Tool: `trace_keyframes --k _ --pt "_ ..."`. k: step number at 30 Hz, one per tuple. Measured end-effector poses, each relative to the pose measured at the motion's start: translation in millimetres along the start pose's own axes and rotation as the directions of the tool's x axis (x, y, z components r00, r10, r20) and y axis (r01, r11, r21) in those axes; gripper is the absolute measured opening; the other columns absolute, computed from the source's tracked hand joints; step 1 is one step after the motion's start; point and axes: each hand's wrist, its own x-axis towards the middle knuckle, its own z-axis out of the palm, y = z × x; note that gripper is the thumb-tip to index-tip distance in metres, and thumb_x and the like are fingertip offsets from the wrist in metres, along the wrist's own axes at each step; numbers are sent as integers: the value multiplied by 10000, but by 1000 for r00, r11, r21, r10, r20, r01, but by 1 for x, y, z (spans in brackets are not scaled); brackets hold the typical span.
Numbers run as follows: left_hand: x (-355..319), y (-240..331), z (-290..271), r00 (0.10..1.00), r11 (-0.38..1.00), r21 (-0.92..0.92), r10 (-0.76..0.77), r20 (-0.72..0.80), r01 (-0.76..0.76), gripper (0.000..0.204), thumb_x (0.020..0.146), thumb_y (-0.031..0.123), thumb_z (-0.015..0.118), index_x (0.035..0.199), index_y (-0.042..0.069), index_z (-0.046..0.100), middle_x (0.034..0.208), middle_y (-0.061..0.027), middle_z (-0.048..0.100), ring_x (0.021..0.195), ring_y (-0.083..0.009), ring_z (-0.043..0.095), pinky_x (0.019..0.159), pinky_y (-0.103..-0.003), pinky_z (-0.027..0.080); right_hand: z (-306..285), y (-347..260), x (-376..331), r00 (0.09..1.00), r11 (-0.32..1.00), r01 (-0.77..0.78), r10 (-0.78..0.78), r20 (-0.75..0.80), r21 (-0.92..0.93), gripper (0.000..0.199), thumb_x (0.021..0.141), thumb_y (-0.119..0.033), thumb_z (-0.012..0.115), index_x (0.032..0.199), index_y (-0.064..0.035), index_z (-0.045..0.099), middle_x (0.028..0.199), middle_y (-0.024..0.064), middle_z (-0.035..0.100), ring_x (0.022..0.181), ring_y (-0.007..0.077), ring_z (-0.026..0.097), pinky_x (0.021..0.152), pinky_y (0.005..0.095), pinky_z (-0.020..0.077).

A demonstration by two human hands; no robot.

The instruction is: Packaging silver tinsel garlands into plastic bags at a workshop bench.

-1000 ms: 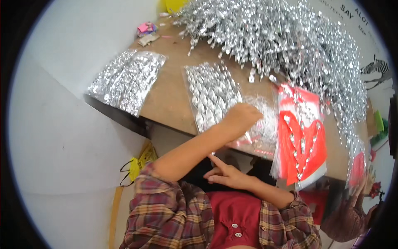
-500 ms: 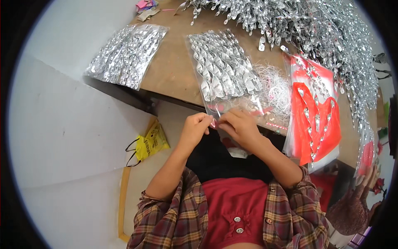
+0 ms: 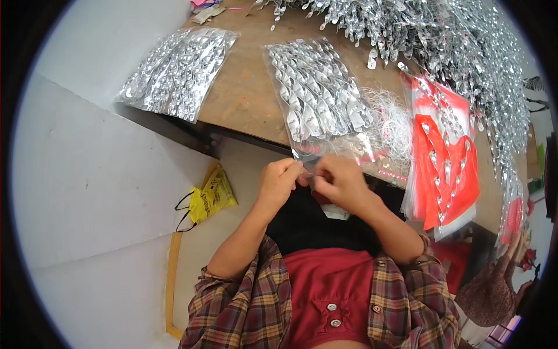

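My left hand (image 3: 279, 179) is closed in a pinch at the table's front edge, just below the near corner of a clear plastic bag (image 3: 317, 93) full of twisted silver foil strips. Close beside it, my right hand (image 3: 342, 180) is closed too, fingers curled and slightly blurred. A thin, pale reddish bit (image 3: 309, 174) shows between the fingertips; its kind is too small to make out. Red bands run across the bag's near end. Right of the bag lies a tangle of thin white string (image 3: 390, 119), with a red-and-white strip (image 3: 393, 175) at the table edge.
A second bag of silver twists (image 3: 177, 72) lies at the table's left end. On the right is a stack of red-and-clear bags (image 3: 444, 168); silver garlands (image 3: 442, 41) heap behind it. A yellow bag (image 3: 212, 198) stands below the table. Another person's sleeve (image 3: 491, 294) shows at lower right.
My right hand has moved slightly right, its fingers curling more tightly. The small reddish-white piece that showed at my left fingertips is now mostly hidden. The view has shifted a little.
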Motion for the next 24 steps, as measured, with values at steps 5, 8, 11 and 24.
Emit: trace_keyframes --k 5,8,11,24 --pt "-10 7 -20 997 995 -63 -72 17 73 295 881 235 525 789 -20 640 687 -97 649 512 -59 463 496 -192 345 -156 66 -92 811 942 -321 325 -486 96 148 899 -201 514 868 -58 532 858 15 552 739 88 466 700 243 399" --pt "-11 13 -30 993 998 -25 -56 100 59 285 892 239 529 806 -9 641 665 -76 643 497 -52 439 499 -188 335 -298 109 -239 555 987 60 93 -827 152 276 888 -184 517 1100 -12 559 877 51 572 852 182 543 815 339 429" --pt "-13 14 -48 945 862 466 294 -141 -199 316 782 137 660 1079 49 599 925 -89 638 648 -135 512 585 -249 409 -326 41 -264 -45 773 490 484 -874 403 182 844 -167 622 908 -6 568 689 45 541 619 151 523 686 306 478" --pt "43 31 -45 425 42 568 708 564 -822 352 759 114 627 1111 118 613 1201 -65 567 1120 -280 525 924 -389 456 -99 39 -41 963 798 -119 -54 -266 -591 697 706 -31 656 1353 -132 416 1407 123 377 1294 291 368 990 408 352"
